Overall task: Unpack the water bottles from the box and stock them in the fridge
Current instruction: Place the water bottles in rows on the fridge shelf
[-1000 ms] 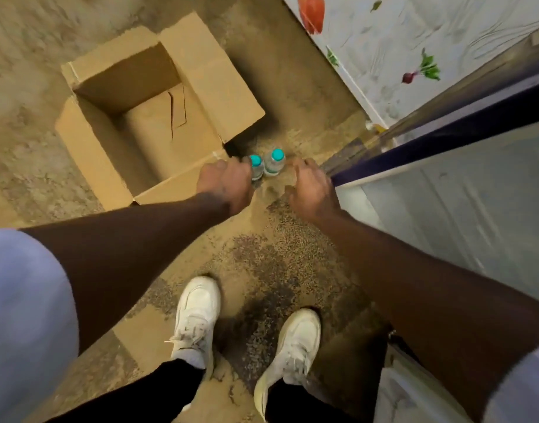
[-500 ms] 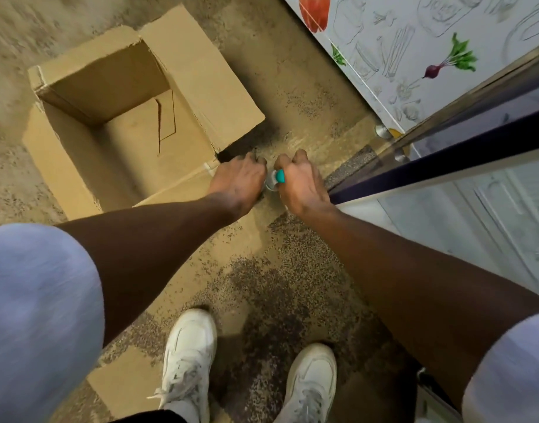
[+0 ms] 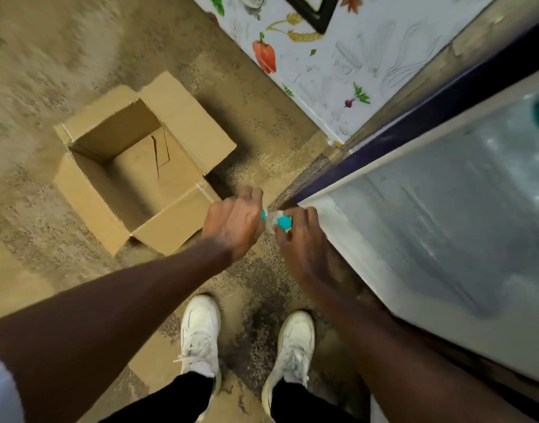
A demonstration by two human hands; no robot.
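Up off the floor since a second ago: both hands have closed on the pair and risen toward the fridge edge, and the view has pulled back from the box.

Left hand (image 3: 234,221) is curled round one of the water bottles (image 3: 271,225), knuckles up, with only a sliver of its teal cap (image 3: 263,214) showing. Right hand (image 3: 305,239) wraps fingers round the other just under its teal cap (image 3: 284,221). The bottles are pressed side by side between the hands, above the floor (image 3: 262,141) and touching or just beside the corner of the open fridge (image 3: 445,227); blur hides which.

Handling, as a judgement: small clear plastic bottles that look full, so moderately heavy for their size, with thin walls that give under a squeeze and smooth sides, possibly slick. Best hold is round the shoulder or upper body below the cap, not the cap alone. Unlikely to break if dropped, but they would roll.

Box (image 3: 88,193) sits open to the left, flaps out, no bottles visible inside.
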